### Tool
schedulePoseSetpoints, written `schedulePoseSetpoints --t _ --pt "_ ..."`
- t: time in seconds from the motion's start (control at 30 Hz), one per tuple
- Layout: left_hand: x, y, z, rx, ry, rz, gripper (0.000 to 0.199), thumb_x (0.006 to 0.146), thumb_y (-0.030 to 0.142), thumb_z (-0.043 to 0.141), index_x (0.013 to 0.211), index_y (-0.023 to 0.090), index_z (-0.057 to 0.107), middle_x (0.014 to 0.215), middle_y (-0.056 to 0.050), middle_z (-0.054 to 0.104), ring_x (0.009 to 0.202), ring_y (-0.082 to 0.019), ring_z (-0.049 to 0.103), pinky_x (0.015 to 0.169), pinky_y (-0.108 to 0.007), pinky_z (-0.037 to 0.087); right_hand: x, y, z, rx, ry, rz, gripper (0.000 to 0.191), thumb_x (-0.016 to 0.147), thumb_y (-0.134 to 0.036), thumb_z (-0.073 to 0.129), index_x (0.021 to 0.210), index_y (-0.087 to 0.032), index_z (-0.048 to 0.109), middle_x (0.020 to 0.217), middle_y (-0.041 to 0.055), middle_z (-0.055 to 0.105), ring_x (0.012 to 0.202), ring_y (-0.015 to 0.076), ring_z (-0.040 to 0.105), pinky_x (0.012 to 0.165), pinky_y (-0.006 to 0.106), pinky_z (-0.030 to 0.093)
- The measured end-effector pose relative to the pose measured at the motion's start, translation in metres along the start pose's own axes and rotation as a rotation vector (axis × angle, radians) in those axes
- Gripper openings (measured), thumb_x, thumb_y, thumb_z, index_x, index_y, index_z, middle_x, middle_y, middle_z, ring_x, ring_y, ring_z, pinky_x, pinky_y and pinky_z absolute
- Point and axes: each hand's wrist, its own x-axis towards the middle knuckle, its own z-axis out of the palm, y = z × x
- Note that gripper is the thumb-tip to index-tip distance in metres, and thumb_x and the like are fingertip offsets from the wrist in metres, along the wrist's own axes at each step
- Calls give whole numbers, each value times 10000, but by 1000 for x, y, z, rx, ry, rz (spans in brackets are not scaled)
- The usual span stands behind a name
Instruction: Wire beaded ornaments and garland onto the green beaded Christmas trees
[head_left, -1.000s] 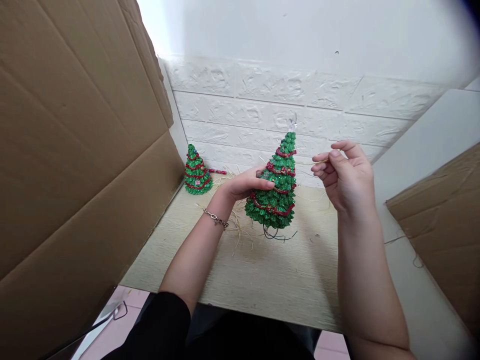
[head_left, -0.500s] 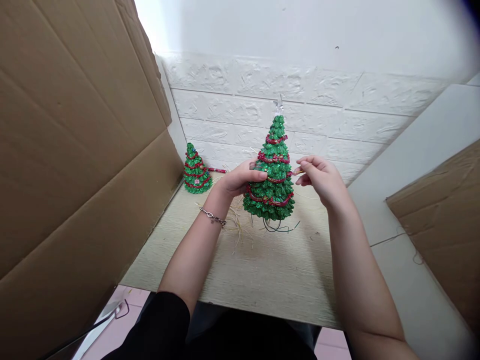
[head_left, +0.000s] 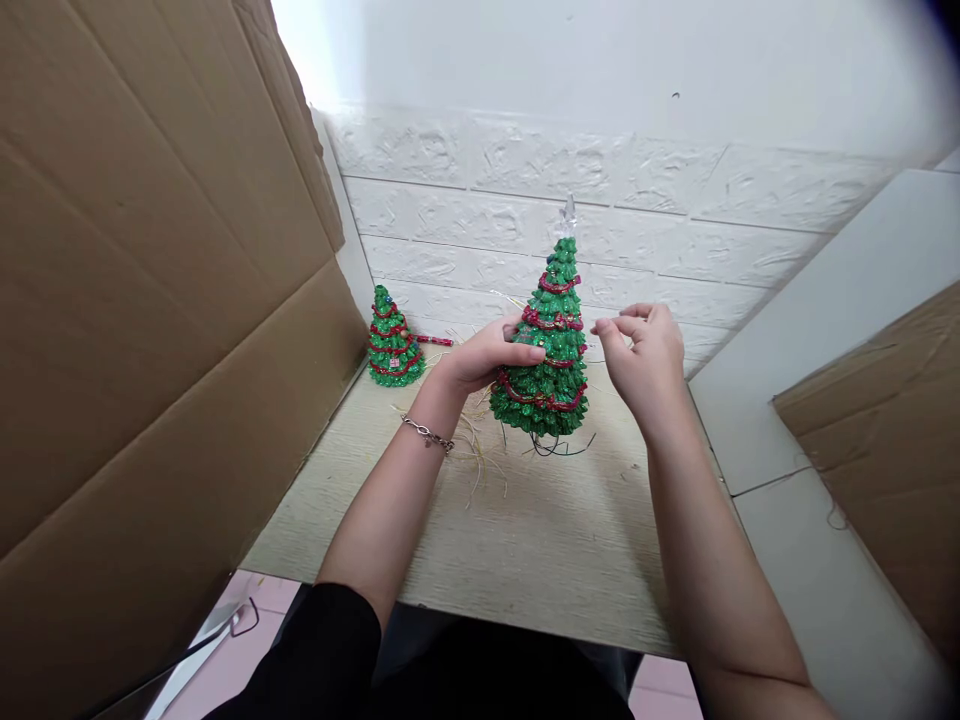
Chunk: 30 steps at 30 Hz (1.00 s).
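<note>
My left hand (head_left: 495, 355) is wrapped around the left side of a green glittery Christmas tree figurine (head_left: 551, 385), its thumb lying across the front. The figurine is held up off the table, leaning slightly right, with red garlands and a clear star (head_left: 570, 213) on top. Dark wires (head_left: 551, 447) hang from under its base. Just right of the tree, my right hand (head_left: 641, 350) is closed in a pinch, apart from the branches. Whatever sits between its fingertips is too small to make out.
A smaller decorated Christmas tree (head_left: 394, 345) stands at the table's back left. Beside it lies a red pen-like stick (head_left: 435, 341). Loose pale strands (head_left: 476, 450) are scattered on the table (head_left: 525, 560). Cardboard (head_left: 150, 300) walls off the left, and a white brick-patterned wall (head_left: 435, 215) the back.
The tree has tilted and shifted a little to the right in my left hand. My right hand has turned, and the thin yellowish piece at its fingertips no longer shows.
</note>
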Motion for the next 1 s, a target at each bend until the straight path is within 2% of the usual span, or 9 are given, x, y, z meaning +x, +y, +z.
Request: schedulePoseSetpoints --t 0.07,0.17,0.23,0.4,0.57,0.7,0.8,1.0 --pt "0 0 0 1 -5 -1 578 580 402 888 1037 131 659 1008 -129 722 938 -262 699 826 -337 535 0 0 1 44 15 -28 327 826 -404 507 582 -210 608 967 99 624 999 293 568 926 469 398" --pt "2 0 0 -5 -32 -6 598 575 425 889 1046 132 665 995 -135 726 956 -279 696 860 -367 531 0 0 2 244 -245 74 446 868 -455 467 496 -217 532 701 56 598 757 226 577 795 396 441" --pt "2 0 0 -4 -44 -7 615 572 418 892 1069 137 664 1003 -137 728 989 -292 689 895 -386 523 0 1 3 355 -393 159 487 882 -499 467 493 -216 537 591 35 561 643 192 544 702 347 440" --pt "3 0 0 21 -35 -22 598 577 382 898 1077 140 673 1044 -139 726 987 -279 687 908 -390 515 1 5 5 341 -424 234 623 853 -700 505 469 -211 544 531 34 556 569 170 519 636 320 428" --pt "2 0 2 44 -24 -48 562 594 355 894 1068 139 682 1061 -134 724 968 -256 684 891 -380 520 4 18 8 446 -555 310 713 802 -853 450 550 -205 608 616 60 645 549 167 551 654 336 481" --pt "3 0 3 74 9 -70 550 572 343 907 1028 132 686 1056 -125 725 934 -238 683 842 -354 521 5 24 10 495 -661 438 658 837 -801 486 636 -194 642 713 70 681 574 155 577 601 305 486" --pt "3 -1 2 75 17 -61 548 570 345 909 1019 127 682 1036 -118 728 919 -224 682 836 -338 515 5 23 10 512 -684 529 581 889 -714 506 679 -191 645 761 67 685 606 143 596 575 275 491" --pt "2 0 0 39 69 -60 576 546 328 920 1026 129 671 997 -107 731 908 -226 687 814 -331 517 3 21 11 537 -741 538 441 855 -631 611 744 -207 663 820 53 705 649 154 629 521 241 482"
